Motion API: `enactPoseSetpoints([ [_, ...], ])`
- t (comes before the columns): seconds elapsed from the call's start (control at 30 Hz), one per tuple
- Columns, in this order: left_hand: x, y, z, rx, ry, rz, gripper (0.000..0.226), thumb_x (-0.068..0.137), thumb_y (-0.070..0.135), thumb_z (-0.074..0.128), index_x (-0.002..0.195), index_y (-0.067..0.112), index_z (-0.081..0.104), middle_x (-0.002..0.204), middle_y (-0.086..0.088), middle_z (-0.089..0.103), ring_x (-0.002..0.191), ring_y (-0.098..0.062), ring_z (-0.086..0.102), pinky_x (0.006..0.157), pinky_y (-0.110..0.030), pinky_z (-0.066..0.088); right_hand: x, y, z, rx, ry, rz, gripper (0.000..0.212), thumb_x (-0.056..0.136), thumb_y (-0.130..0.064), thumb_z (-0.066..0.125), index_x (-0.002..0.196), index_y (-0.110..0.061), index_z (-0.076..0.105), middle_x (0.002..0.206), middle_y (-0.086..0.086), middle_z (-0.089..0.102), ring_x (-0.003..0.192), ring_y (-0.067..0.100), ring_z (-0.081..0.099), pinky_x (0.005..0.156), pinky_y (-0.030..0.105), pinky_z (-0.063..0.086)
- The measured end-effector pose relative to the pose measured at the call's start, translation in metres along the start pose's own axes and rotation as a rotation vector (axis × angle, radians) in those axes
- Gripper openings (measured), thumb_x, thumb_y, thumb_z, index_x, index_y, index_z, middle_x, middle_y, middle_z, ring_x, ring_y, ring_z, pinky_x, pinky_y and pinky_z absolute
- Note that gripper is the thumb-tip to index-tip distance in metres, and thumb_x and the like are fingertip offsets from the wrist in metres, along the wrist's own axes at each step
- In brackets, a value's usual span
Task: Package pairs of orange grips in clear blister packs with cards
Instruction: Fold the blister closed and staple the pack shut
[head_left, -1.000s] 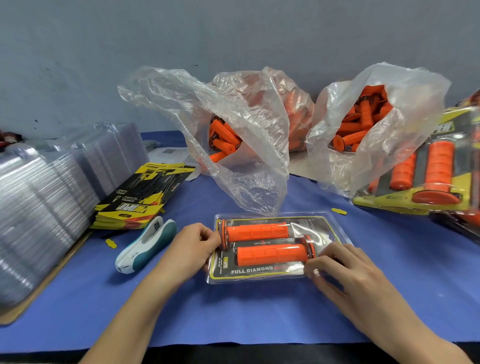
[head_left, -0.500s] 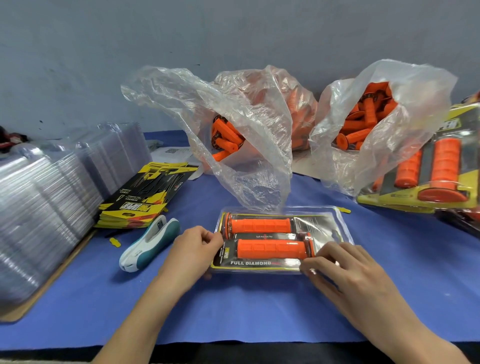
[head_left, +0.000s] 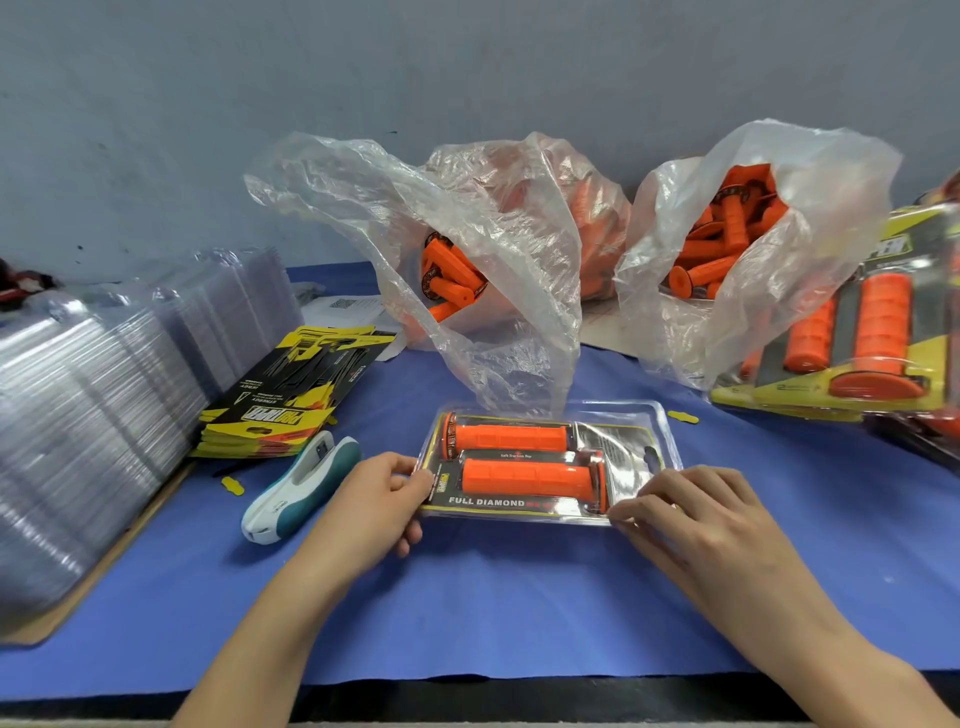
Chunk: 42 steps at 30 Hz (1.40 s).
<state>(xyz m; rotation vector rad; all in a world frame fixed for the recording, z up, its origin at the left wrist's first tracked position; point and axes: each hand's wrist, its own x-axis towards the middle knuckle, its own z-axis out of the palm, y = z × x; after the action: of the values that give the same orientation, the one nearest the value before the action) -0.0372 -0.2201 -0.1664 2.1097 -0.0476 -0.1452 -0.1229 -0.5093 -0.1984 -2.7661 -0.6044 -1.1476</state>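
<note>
Pinching clear blister pack (head_left: 626, 441): left hand (head_left: 375, 501), right hand (head_left: 698, 522); ribbed orange grips (head_left: 524, 478) inside.

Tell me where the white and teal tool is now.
In the head view, the tool lies left of centre, just in front of the card stack and beside the left hand.

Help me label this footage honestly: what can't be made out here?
All head view.
Small print on the card in the blister pack: too small, under plastic glare.
Finished packs: cut off by the right edge.
Number of grips in the bags: hidden by crumpled plastic.
Right hand: pinching or pressing the pack's corner is unclear; its fingers hide the thumb.
Clear blister stack: blurred, cut by the left edge.
</note>
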Motion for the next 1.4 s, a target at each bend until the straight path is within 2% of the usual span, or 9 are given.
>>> enactPoseSetpoints([
  [0.1,-0.002,0.001,-0.007,0.068,0.181,0.065,0.012,0.099,0.031,0.053,0.092,0.022,0.059,0.066,0.004,0.070,0.055,-0.017,0.062,0.051,-0.029,0.047,0.000,-0.001,0.001,0.013,0.017,0.010,0.019,0.097,-0.031,0.050,0.088,-0.026,0.066,0.082,-0.008,0.057,0.072,0.021,0.057,0.075,0.033,0.042],
  [0.2,-0.002,-0.008,-0.027,0.548,0.557,0.197,0.023,0.096,0.037,0.057,0.112,0.021,0.061,0.107,-0.006,0.066,0.100,-0.032,0.058,0.080,-0.043,0.046,-0.001,0.000,0.001,0.019,0.008,0.010,0.020,0.098,-0.033,0.050,0.089,-0.027,0.067,0.082,-0.009,0.058,0.071,0.020,0.058,0.076,0.034,0.043],
  [0.37,0.002,-0.030,-0.040,0.945,0.371,-0.098,0.065,0.089,0.057,0.057,0.139,0.020,0.039,0.132,-0.013,0.047,0.120,-0.037,0.048,0.097,-0.048,0.038,-0.001,0.002,0.002,0.065,-0.002,0.006,0.018,0.099,-0.034,0.050,0.092,-0.027,0.065,0.084,-0.008,0.056,0.071,0.019,0.057,0.075,0.033,0.045],
  [0.53,0.007,-0.029,-0.049,0.795,0.392,-0.139,0.058,0.089,0.048,0.063,0.125,0.006,0.045,0.121,-0.021,0.054,0.111,-0.042,0.052,0.084,-0.047,0.044,-0.007,0.009,0.001,0.108,-0.043,0.013,0.014,0.093,-0.033,0.064,0.106,-0.028,0.063,0.097,-0.008,0.058,0.090,0.019,0.056,0.079,0.033,0.049],
  [0.7,-0.019,-0.003,-0.050,0.127,0.295,-0.110,0.035,0.093,0.048,0.060,0.110,0.018,0.059,0.093,-0.012,0.071,0.081,-0.032,0.069,0.068,-0.039,0.051,-0.008,0.018,-0.008,0.099,-0.058,0.006,0.014,0.094,-0.033,0.055,0.096,-0.025,0.066,0.095,-0.010,0.060,0.090,0.018,0.061,0.082,0.027,0.045],
  [0.83,-0.055,0.025,-0.025,-0.410,-0.190,-0.306,0.067,0.064,0.066,0.074,0.092,0.005,0.072,0.067,-0.028,0.066,0.044,-0.032,0.061,0.042,-0.030,0.049,-0.008,0.016,-0.011,0.059,-0.024,-0.011,0.021,0.097,-0.035,0.053,0.087,-0.026,0.069,0.088,-0.011,0.063,0.081,0.018,0.062,0.079,0.030,0.046],
  [0.97,-0.081,0.029,0.032,-0.469,-0.622,-0.422,0.091,0.040,0.070,0.084,0.095,-0.002,0.075,0.088,-0.032,0.059,0.055,-0.031,0.057,0.057,-0.034,0.047,-0.006,0.012,-0.015,0.029,0.042,0.012,0.026,0.097,-0.040,0.052,0.085,-0.030,0.073,0.086,-0.012,0.066,0.078,0.020,0.061,0.073,0.033,0.047],
  [1.2,-0.084,0.051,0.079,-0.435,-0.619,-0.384,0.086,0.036,0.076,0.081,0.080,0.002,0.076,0.069,-0.024,0.063,0.049,-0.028,0.058,0.050,-0.029,0.048,-0.007,0.003,-0.020,0.115,0.010,0.090,0.017,0.092,-0.038,0.060,0.086,-0.033,0.075,0.078,-0.006,0.060,0.060,0.017,0.056,0.044,0.029,0.043],
  [1.4,-0.085,0.066,0.087,-0.583,-0.520,-0.337,0.064,0.071,0.055,0.067,0.109,0.004,0.069,0.084,-0.018,0.064,0.053,-0.023,0.054,0.045,-0.027,0.047,-0.006,0.003,-0.018,0.171,-0.029,0.044,0.008,0.081,-0.024,0.080,0.084,-0.021,0.074,0.080,-0.001,0.060,0.064,0.018,0.060,0.053,0.028,0.051],
])
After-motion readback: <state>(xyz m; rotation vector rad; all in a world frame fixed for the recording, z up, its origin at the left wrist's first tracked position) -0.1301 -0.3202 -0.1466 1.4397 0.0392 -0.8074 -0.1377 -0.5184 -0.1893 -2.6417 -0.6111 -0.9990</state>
